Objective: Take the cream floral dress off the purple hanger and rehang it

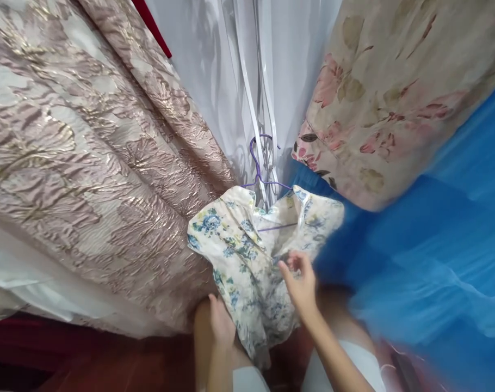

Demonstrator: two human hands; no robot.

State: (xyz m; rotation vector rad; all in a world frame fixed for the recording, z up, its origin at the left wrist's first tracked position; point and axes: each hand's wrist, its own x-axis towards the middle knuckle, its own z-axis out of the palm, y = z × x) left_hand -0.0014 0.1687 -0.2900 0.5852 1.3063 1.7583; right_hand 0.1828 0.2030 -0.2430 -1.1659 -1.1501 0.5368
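Note:
A white sleeveless blouse [247, 267] with blue and yellow-green flowers hangs in front of me on a purple hanger [257, 163]. Its front neckline gapes, and the hanger's lower bar shows inside. My right hand [302, 283] is at the blouse's front, just below the neck opening, fingers curled and thumb close to them at the fabric. Beside the lower left edge of the blouse is my left hand [223, 324], its visible fingers stretched out and partly hidden by the cloth. Some motion blur softens both hands.
Pinkish, gold-threaded floral fabric [109, 163] hangs on the left. White cloth with long ribbons [247, 81] hangs behind the hanger. To the right are a beige garment with pink flowers [378, 120] and bright blue tulle [427, 261]. My legs [204, 337] are below.

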